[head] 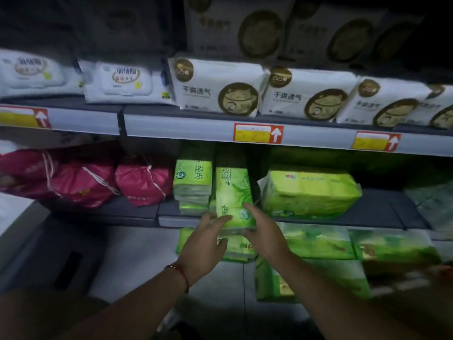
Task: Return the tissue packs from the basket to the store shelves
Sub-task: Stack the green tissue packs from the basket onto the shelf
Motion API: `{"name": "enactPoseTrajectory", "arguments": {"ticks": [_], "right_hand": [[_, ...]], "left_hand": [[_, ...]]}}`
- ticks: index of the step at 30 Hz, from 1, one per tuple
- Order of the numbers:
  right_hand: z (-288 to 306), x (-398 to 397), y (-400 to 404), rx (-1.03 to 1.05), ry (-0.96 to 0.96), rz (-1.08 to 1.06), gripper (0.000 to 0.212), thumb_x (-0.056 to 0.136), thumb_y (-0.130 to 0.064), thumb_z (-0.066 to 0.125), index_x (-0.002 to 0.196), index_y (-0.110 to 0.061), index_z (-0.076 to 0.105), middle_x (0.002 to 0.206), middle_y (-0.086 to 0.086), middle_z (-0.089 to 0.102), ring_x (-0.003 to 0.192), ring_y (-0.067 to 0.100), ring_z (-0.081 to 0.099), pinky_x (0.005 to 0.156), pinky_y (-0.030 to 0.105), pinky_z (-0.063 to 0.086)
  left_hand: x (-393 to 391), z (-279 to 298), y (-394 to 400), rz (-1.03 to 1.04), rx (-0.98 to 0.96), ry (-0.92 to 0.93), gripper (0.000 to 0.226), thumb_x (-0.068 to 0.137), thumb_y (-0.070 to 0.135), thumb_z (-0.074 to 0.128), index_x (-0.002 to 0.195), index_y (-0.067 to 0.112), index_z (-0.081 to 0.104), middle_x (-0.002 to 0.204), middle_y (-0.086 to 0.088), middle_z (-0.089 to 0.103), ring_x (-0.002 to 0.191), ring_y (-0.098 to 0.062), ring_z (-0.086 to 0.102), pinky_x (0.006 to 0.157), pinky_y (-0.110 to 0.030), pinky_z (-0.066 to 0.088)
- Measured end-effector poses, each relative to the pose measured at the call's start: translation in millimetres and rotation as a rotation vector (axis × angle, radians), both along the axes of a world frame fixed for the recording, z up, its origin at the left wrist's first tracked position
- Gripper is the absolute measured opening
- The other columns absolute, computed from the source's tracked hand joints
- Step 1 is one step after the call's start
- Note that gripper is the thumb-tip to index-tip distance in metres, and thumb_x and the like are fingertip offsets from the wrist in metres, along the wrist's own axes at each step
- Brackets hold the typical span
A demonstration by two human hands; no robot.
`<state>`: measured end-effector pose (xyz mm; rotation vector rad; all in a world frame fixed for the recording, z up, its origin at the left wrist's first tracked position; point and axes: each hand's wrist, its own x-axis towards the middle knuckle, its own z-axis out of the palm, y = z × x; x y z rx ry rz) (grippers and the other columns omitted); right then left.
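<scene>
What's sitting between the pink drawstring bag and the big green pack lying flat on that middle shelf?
Head view: two upright green tissue packs, the left one and the right one, which both hands, left and right, touch.

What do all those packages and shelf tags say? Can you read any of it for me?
"干爽透气": on the white packs with gold circles, upper shelf.
"经典": on the left standing green pack.
"茶语": probably, on the green pack both hands touch; partly cut off.
Wet-wipe packs: logo too blurred.
Price tags: only a white arrow; print unreadable.
Pink bags: too small.
</scene>
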<state>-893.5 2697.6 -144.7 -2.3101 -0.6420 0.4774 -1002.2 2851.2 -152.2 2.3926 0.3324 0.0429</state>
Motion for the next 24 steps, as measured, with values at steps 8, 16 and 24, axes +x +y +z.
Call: {"name": "enactPoseTrajectory", "arguments": {"ticks": [8,16,24], "right_hand": [[-13,37,40,-0.024,-0.08,0.02,0.07,0.091,-0.018,0.069,0.152,-0.026,0.035,0.157,0.001,0.037,0.138,0.019,0.044,0.107,0.032,0.043],[-20,57,56,-0.058,-0.125,0.025,0.071,0.092,-0.021,0.068,0.152,-0.028,0.032,0.156,0.003,0.037,0.13,0.022,0.052,0.099,0.034,0.049],[-17,57,45,-0.191,-0.161,0.123,0.086,0.093,-0.027,0.065,0.157,-0.038,0.009,0.166,0.004,0.014,0.103,0.025,0.068,0.089,0.039,0.056]], "left_hand": [[17,-13,14,0.002,-0.012,0.018,0.076,0.095,0.027,0.059,0.156,0.038,0.015,0.166,0.005,-0.01,0.149,-0.018,0.023,0.105,-0.027,0.041],[37,-16,22,0.027,0.166,0.097,0.085,0.092,0.028,0.059,0.157,0.034,0.004,0.161,-0.008,0.007,0.14,-0.031,0.032,0.101,-0.04,0.047],[27,-13,27,-0.017,0.262,0.149,0.087,0.092,0.028,0.06,0.157,0.036,0.002,0.16,-0.013,0.014,0.138,-0.035,0.034,0.1,-0.042,0.045]]}}
